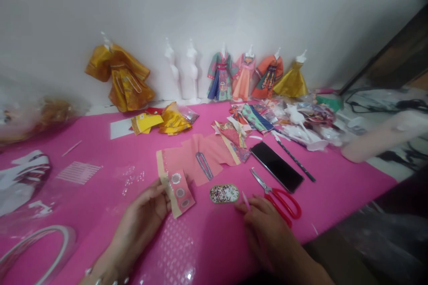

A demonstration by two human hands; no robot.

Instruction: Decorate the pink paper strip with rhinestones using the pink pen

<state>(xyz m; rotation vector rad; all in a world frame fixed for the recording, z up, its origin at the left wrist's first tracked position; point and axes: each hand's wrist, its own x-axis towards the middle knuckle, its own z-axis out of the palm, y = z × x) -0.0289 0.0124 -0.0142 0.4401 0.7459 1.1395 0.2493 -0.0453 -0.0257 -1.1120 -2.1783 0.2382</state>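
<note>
Between the thumb and fingers of my left hand (pixel 152 207) is the edge of a small pink doll garment piece (pixel 180 193), with a cream border and round patterns. My right hand (pixel 264 220) is closed on a thin pink pen-like stick (pixel 246 200), its tip pointing up and away from me. Just left of that tip lies an oval dish of tiny mixed beads (pixel 224 193). Behind the held piece, a larger pink doll robe (pixel 192 156) is spread flat, with a grey beaded trim (pixel 203 165) on its front.
Red-handled scissors (pixel 281 205) and a black phone (pixel 277 167) lie to the right. Cut fabric pieces (pixel 257 118) and plastic bags sit behind. Dressed doll forms (pixel 220 75) and bare white mannequins (pixel 192 69) stand along the wall. A tape roll (pixel 68 236) lies front left.
</note>
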